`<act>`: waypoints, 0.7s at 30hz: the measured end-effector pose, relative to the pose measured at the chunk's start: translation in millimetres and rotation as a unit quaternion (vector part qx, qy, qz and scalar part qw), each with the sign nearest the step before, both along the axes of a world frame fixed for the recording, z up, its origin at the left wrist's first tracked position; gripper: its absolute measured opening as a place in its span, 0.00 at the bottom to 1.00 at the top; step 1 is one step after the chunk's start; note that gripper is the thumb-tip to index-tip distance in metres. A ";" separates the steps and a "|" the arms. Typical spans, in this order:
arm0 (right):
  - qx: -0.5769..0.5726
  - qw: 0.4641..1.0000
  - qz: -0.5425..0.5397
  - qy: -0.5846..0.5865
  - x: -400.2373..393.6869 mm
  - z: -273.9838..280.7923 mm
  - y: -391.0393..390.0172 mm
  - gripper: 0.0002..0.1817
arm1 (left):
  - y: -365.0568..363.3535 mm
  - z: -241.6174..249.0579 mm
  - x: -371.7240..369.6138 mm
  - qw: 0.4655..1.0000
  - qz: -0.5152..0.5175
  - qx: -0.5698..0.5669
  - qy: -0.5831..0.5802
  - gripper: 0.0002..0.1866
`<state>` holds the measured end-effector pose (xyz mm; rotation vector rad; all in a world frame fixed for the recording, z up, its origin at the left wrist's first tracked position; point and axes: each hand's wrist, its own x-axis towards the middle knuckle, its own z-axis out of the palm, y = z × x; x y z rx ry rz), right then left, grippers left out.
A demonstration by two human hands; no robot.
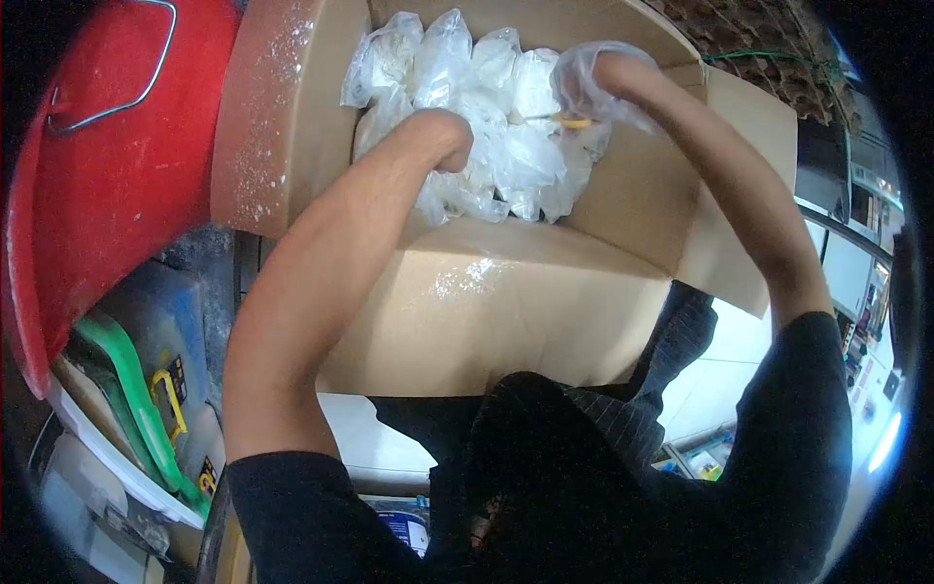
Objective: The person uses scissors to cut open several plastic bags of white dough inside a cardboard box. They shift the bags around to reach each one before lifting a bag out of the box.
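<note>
An open cardboard box (486, 321) stands in front of me, holding several clear plastic bags (530, 161) filled with something white. My left hand (451, 138) reaches down among the bags. It is curled, and its fingers and whatever they hold are hidden from me. At the far right side of the box, my right hand (608, 73) is bent downward with a loose clear plastic bag (582, 80) around it. That hand's fingers cannot be made out. Just below it lies a short yellow-orange stick-like piece (576, 124), close to the white-filled bags.
White powder marks the box's left flap (258, 117) and front flap. A red tub (146, 156) with a wire handle stands on the left, above a container with a green-edged lid (131, 389). Egg-tray-like stacks (759, 49) sit at the back right.
</note>
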<state>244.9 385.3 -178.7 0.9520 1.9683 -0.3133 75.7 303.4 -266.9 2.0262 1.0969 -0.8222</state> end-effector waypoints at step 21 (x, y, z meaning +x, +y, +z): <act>0.059 0.927 -0.113 0.353 17.7 -325.1 22.1 0.12 | -4.5 -5.1 5.9 0.996 0.013 0.066 -0.067 0.13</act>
